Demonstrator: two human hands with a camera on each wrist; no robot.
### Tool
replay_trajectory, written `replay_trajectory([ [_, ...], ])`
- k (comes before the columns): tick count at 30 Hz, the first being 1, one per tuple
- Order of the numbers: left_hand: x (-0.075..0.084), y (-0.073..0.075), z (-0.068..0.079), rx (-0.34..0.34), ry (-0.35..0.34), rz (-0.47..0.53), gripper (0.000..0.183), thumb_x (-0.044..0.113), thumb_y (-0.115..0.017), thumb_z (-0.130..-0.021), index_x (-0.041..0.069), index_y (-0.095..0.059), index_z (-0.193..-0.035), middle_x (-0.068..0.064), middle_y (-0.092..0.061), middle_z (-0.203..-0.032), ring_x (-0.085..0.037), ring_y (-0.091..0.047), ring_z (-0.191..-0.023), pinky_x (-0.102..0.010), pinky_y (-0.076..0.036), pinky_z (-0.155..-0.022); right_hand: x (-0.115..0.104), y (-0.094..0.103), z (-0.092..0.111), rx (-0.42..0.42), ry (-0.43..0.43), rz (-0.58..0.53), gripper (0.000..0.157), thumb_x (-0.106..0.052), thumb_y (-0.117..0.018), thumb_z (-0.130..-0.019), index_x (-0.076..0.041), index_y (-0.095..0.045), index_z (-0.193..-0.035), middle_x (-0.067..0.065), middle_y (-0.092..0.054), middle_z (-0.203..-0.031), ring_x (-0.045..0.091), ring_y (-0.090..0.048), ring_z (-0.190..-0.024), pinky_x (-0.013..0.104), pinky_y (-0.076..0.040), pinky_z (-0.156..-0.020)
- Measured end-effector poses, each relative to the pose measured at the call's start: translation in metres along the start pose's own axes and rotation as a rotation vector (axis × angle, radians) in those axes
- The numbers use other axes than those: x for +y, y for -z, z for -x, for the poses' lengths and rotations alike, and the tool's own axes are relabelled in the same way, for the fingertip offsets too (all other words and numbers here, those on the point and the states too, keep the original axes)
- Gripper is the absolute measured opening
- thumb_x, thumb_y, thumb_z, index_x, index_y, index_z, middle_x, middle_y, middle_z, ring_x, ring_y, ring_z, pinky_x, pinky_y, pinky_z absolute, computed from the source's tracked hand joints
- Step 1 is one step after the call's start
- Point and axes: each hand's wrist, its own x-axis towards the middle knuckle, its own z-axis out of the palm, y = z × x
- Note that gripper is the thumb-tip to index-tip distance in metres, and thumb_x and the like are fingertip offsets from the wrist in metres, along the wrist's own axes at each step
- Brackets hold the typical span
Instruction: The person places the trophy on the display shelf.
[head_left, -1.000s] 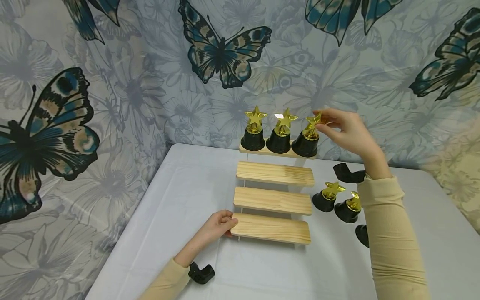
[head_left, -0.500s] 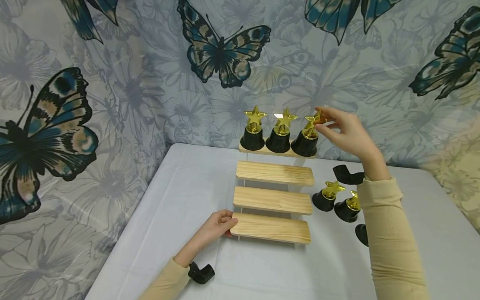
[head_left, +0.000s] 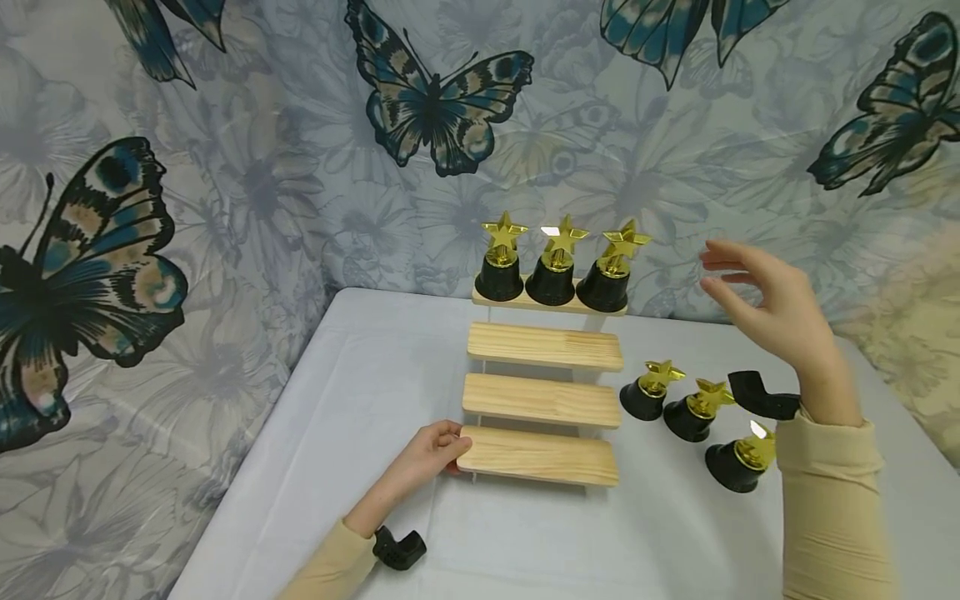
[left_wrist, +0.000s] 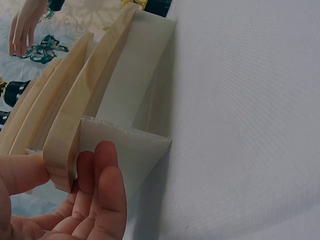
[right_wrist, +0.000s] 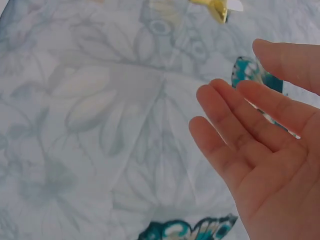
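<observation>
My left hand [head_left: 431, 452] pinches the left end of the lowest wooden shelf [head_left: 538, 457] of a tiered stand, thumb on top and fingers beneath, as the left wrist view shows close up. Three gold star trophies with black bases stand in a row on the top shelf [head_left: 480, 298]: a left one [head_left: 500, 265], a middle one [head_left: 552, 271] and a right one [head_left: 604, 279]. To the right of them my right hand [head_left: 772, 304] hangs in the air, fingers relaxed and holding nothing. The two middle shelves, upper [head_left: 545, 347] and lower [head_left: 542, 401], are bare.
Three more star trophies stand on the white-covered table [head_left: 360, 375] right of the stand: a near one [head_left: 735, 467], a middle one [head_left: 688, 419] and a far one [head_left: 642, 400]. Butterfly-patterned cloth [head_left: 285, 167] hangs behind the table and on its left.
My right hand has let go of the right trophy on the top shelf and moved away to the right. My left hand keeps its grip on the lowest shelf.
</observation>
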Motion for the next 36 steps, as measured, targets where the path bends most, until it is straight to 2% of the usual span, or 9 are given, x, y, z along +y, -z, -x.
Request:
replay_trajectory([
  [3,0.0,0.0,-0.001,0.001,0.003,-0.009,0.047,0.024,-0.053,-0.096,-0.015,-0.045,-0.121,-0.011,-0.066,-0.082,-0.016,-0.059,-0.067,-0.033,-0.05,-0.067,0.001,0.008,0.018,0.007,-0.018,0.02,0.049,0.005,-0.063,-0.085,-0.007,-0.052,-0.131,-0.013,-0.056,-0.114,-0.009,-0.049,-0.103,0.006,-0.036,-0.085],
  [9,0.001,-0.002,-0.001,-0.008,0.011,0.003,0.046,0.022,-0.052,-0.096,-0.016,-0.044,-0.122,-0.011,-0.066,-0.083,-0.015,-0.058,-0.067,-0.031,-0.051,-0.066,0.005,0.019,0.051,-0.018,-0.07,0.069,0.048,0.002,-0.063,-0.085,-0.008,-0.053,-0.131,-0.023,-0.052,-0.114,-0.013,-0.046,-0.102,0.004,-0.033,-0.085],
  [13,0.006,-0.003,0.0,-0.008,0.011,0.012,0.042,0.018,-0.051,-0.097,-0.015,-0.045,-0.121,-0.011,-0.065,-0.082,-0.015,-0.058,-0.067,-0.034,-0.05,-0.068,0.011,0.021,0.069,-0.045,-0.102,0.095,0.044,0.0,-0.064,-0.085,-0.006,-0.055,-0.128,-0.02,-0.054,-0.112,-0.016,-0.044,-0.102,0.002,-0.031,-0.084],
  [21,0.035,-0.004,0.014,-0.017,0.023,0.002,0.038,0.012,-0.05,-0.097,-0.019,-0.044,-0.119,-0.01,-0.064,-0.082,-0.016,-0.058,-0.068,-0.034,-0.05,-0.069,0.025,0.016,0.107,-0.079,-0.163,0.09,0.04,0.0,-0.068,-0.082,-0.004,-0.058,-0.121,-0.019,-0.056,-0.109,-0.016,-0.047,-0.098,0.001,-0.032,-0.082],
  [26,0.032,-0.004,0.013,-0.012,0.025,0.017,0.038,0.012,-0.049,-0.097,-0.018,-0.044,-0.118,-0.01,-0.064,-0.079,-0.016,-0.058,-0.067,-0.033,-0.049,-0.068,0.031,0.015,0.132,-0.095,-0.237,0.091,0.037,-0.003,-0.068,-0.083,-0.002,-0.059,-0.119,-0.013,-0.058,-0.108,-0.018,-0.045,-0.096,0.0,-0.031,-0.08],
  [29,0.032,-0.004,0.013,-0.013,0.033,0.021,0.038,0.012,-0.05,-0.097,-0.018,-0.044,-0.118,-0.01,-0.064,-0.08,-0.015,-0.058,-0.067,-0.032,-0.049,-0.069,0.034,0.014,0.147,-0.11,-0.289,0.091,0.036,-0.007,-0.068,-0.084,-0.002,-0.059,-0.118,-0.02,-0.056,-0.108,-0.02,-0.042,-0.096,0.0,-0.031,-0.077],
  [31,0.033,-0.004,0.013,-0.012,0.033,0.017,0.038,0.012,-0.05,-0.097,-0.019,-0.044,-0.119,-0.01,-0.064,-0.079,-0.015,-0.058,-0.066,-0.031,-0.048,-0.069,0.037,0.013,0.156,-0.117,-0.315,0.088,0.036,-0.009,-0.069,-0.084,-0.002,-0.059,-0.118,-0.032,-0.048,-0.107,-0.021,-0.042,-0.095,0.0,-0.032,-0.076],
  [33,0.033,-0.004,0.014,-0.01,0.031,0.009,0.038,0.012,-0.05,-0.097,-0.018,-0.044,-0.119,-0.008,-0.063,-0.076,-0.015,-0.057,-0.066,-0.031,-0.048,-0.07,0.039,0.012,0.162,-0.111,-0.335,0.092,0.036,-0.01,-0.07,-0.083,-0.001,-0.059,-0.117,-0.035,-0.046,-0.106,-0.022,-0.041,-0.094,0.0,-0.032,-0.075],
  [36,0.034,-0.005,0.014,-0.007,0.026,-0.004,0.038,0.012,-0.05,-0.097,-0.018,-0.044,-0.119,-0.005,-0.061,-0.072,-0.015,-0.057,-0.065,-0.031,-0.047,-0.071,0.041,0.011,0.169,-0.095,-0.343,0.104,0.037,-0.009,-0.072,-0.081,0.002,-0.059,-0.114,-0.025,-0.053,-0.104,-0.022,-0.041,-0.093,-0.001,-0.032,-0.075],
])
